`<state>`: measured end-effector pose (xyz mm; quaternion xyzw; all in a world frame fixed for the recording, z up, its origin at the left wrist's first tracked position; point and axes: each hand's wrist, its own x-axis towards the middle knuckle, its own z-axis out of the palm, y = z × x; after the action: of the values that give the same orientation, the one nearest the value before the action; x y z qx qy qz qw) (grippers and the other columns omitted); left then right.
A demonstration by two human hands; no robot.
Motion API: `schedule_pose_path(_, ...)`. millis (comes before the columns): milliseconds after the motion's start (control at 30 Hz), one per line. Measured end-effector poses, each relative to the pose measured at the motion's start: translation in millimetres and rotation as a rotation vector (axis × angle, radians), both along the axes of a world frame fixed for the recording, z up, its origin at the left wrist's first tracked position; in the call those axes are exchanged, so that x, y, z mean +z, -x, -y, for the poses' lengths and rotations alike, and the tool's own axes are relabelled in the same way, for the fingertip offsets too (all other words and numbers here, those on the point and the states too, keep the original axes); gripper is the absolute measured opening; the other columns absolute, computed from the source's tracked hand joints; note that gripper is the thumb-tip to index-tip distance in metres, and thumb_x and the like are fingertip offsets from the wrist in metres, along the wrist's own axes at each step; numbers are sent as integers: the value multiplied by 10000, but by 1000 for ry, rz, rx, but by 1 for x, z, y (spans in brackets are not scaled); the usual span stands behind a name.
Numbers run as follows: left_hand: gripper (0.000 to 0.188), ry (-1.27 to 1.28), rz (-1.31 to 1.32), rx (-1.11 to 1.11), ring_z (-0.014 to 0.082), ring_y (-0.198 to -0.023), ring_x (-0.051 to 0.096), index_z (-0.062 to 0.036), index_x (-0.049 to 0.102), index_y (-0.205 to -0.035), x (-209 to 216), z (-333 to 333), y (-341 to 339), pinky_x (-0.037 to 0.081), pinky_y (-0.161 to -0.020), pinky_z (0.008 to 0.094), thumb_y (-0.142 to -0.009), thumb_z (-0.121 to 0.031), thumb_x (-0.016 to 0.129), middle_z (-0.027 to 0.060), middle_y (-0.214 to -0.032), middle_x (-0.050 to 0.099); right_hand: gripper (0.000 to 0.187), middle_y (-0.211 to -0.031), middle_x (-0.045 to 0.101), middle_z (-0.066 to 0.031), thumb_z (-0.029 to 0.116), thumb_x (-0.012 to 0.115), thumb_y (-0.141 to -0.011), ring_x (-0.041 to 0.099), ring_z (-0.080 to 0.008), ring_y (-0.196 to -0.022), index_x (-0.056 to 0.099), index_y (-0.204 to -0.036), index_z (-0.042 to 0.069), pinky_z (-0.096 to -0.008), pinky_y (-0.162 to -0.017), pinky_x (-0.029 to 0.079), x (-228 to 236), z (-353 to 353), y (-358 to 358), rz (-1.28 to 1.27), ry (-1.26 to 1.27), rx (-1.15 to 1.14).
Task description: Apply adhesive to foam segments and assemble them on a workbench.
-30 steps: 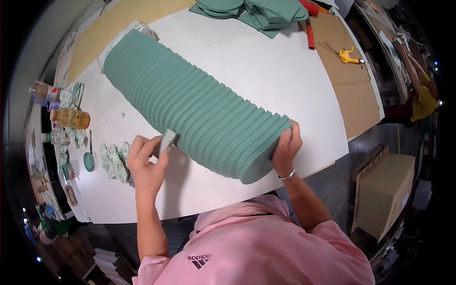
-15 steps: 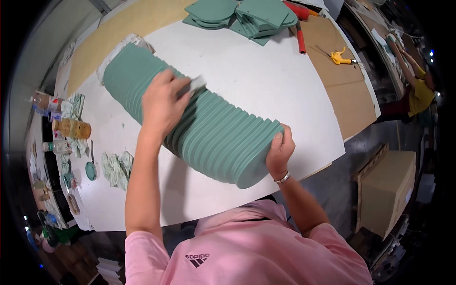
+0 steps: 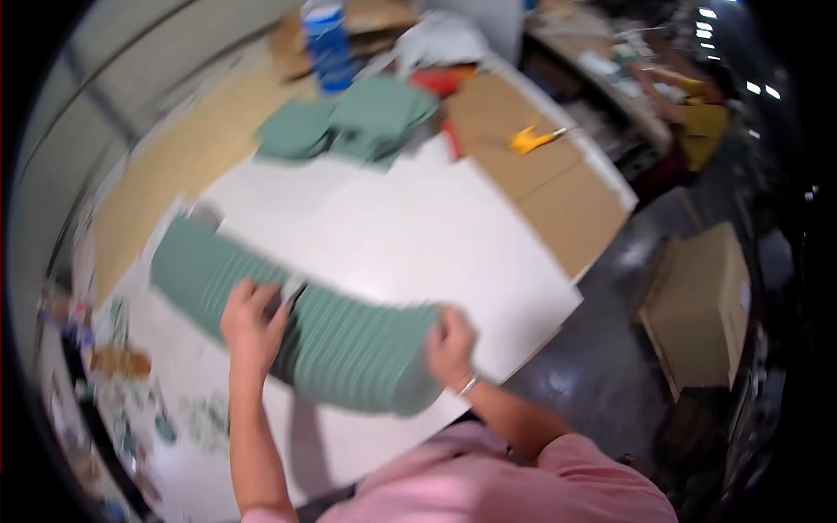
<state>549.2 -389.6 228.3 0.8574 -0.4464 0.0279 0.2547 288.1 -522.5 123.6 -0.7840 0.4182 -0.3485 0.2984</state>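
A long row of green flat panels [image 3: 357, 349] with rounded edges, stacked face to face, lies slantwise across the white table. My left hand [image 3: 251, 327] is over the middle of the row, fingers closed on a small flat grey piece [image 3: 295, 292] that touches or nearly touches the panels' upper edges; blur hides its exact kind. At the row's right end my right hand [image 3: 452, 349] is closed around the last panel, thumb over its top edge. A bracelet sits on that wrist.
More green panels [image 3: 379, 113] are piled at the back near a blue container [image 3: 328, 48]. A yellow-handled tool [image 3: 532, 139] lies on brown cardboard [image 3: 523, 183]. Bottles and rags [image 3: 209, 423] are at left. A cardboard box [image 3: 697, 314] stands on the right; a co-worker [image 3: 702, 126] is farther off.
The whole view has shifted, bringing the blue container into sight and blurring the picture. My left hand with the grey piece is nearer the row's middle; my right hand keeps its hold.
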Motion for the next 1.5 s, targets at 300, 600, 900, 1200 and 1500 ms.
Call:
schedule_pose_path(300,235,172,-99,118,260,-672,512,17,649,-923,-19,-45,24,439,-626,366,-707,-38,721,114,-803,473,220,-877,643,-172,160,631,-861,623,-362,-776,639,-1050,47,-437,-692,509,34,-5,3,126,-41,3)
schedule_pose_path(600,319,66,-330,409,267,-836,576,67,665,-1024,-31,-125,63,487,-788,362,-935,-238,695,143,-941,620,257,-897,651,-155,244,626,-898,636,-353,-772,605,-1060,46,-422,-671,507,17,-2,-3,175,-100,28)
schedule_pose_path(900,444,334,-434,598,250,-904,552,72,620,-1098,-74,-125,66,466,-830,376,-963,-348,658,154,-1000,634,241,-895,653,-164,225,617,-900,636,-361,-779,602,-1055,40,-427,-675,501,10,-4,-3,169,-103,20)
schedule_pose_path(1200,340,488,-499,634,289,-938,587,80,588,-1174,-74,-131,1,498,-828,385,-954,-172,649,186,-1079,634,227,-870,636,-173,188,619,-897,612,-355,-747,597,-1054,26,-424,-664,486,19,-6,-9,183,-75,22)
schedule_pose_path(1500,411,323,-590,693,292,-1027,588,72,572,-1224,-70,-150,15,483,-896,397,-1005,-276,587,199,-1180,628,235,-902,643,-178,144,584,-874,632,-355,-776,623,-1080,38,-411,-702,511,28,-7,4,111,-113,-19)
